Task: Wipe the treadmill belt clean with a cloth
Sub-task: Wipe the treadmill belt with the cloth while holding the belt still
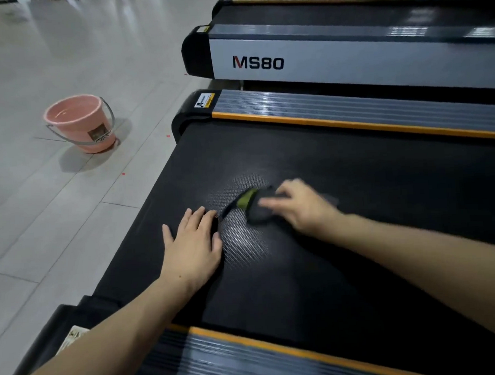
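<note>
Dark, green-edged cloth (256,205) bunched on black belt (355,181).

The single head view looks forward and down, close over the treadmill belt (302,270), tiled floor (69,211) at left.

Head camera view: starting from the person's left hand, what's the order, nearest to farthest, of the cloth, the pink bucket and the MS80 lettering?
Measured from the left hand, flat on the belt:
1. Cloth: just right of it, under the right hand.
2. Pink bucket: on the floor, off to the left and beyond.
3. MS80 lettering: on the neighbouring treadmill's side, farther back.
</note>
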A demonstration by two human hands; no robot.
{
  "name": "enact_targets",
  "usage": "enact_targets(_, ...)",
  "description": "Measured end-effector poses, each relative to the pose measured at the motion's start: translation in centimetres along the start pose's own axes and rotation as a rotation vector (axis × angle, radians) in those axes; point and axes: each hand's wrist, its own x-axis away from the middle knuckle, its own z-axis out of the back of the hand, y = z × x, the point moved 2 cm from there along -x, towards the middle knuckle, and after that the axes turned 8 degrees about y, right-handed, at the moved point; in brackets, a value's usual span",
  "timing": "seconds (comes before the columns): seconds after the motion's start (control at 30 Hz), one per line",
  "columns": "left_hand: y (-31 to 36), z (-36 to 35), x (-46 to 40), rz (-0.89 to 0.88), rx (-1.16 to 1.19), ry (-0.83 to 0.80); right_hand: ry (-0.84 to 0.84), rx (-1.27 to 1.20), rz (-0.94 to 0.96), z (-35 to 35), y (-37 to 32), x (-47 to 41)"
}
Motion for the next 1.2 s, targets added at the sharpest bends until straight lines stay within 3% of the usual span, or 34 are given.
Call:
enact_targets(0.1,0.5,-0.2,0.1,-0.014,-0.029,-0.001,0.103,0.157,-0.301,0.6,5.8,-2.8)
enact_targets(0.17,1.0,-0.5,-0.1,-0.011,-0.017,0.008,0.137,0.159,-0.377,0.7,5.6,-1.9)
enact_targets(0.27,1.9,-0.7,-0.6,-0.012,0.003,0.044,0.104,0.002,-0.246,2.3,-0.3,2.7)
enact_targets(0.37,2.8,-1.2,-0.7,-0.113,-0.042,0.07,-0.064,-0.202,-0.094,4.3,-4.0,7.8)
enact_targets(0.5,4.8,-1.7,-0.4,-0.231,-0.084,0.062,0.006,-0.021,0.026,3.4,0.9,5.3)
enact_targets(0.63,6.8,-2.3,-0.7,-0.205,-0.083,0.021,0.18,0.155,-0.39,3.3,8.9,0.1)
enact_targets(0.7,7.2,-2.5,-1.0,-0.198,-0.08,0.017,0.171,0.146,-0.459,3.5,8.3,0.4)
enact_targets(0.9,7.4,-3.0,-1.0,-0.24,-0.091,0.032,-0.024,-0.177,-0.091,6.8,-1.0,9.8)
enact_targets(1.0,8.3,-3.3,-0.6,-0.29,-0.111,0.031,-0.054,-0.081,-0.003,7.0,2.4,8.4)
enact_targets(1.07,9.3,-3.5,-0.4,-0.312,-0.107,0.032,0.059,0.069,-0.098,7.0,7.7,5.6)
enact_targets(1.13,10.1,-3.8,-0.1,-0.318,-0.103,0.025,0.124,0.154,-0.383,7.6,12.4,3.8)
enact_targets(1.2,10.8,-4.1,0.0,-0.337,-0.11,0.018,0.123,0.159,-0.508,7.8,12.9,4.0)
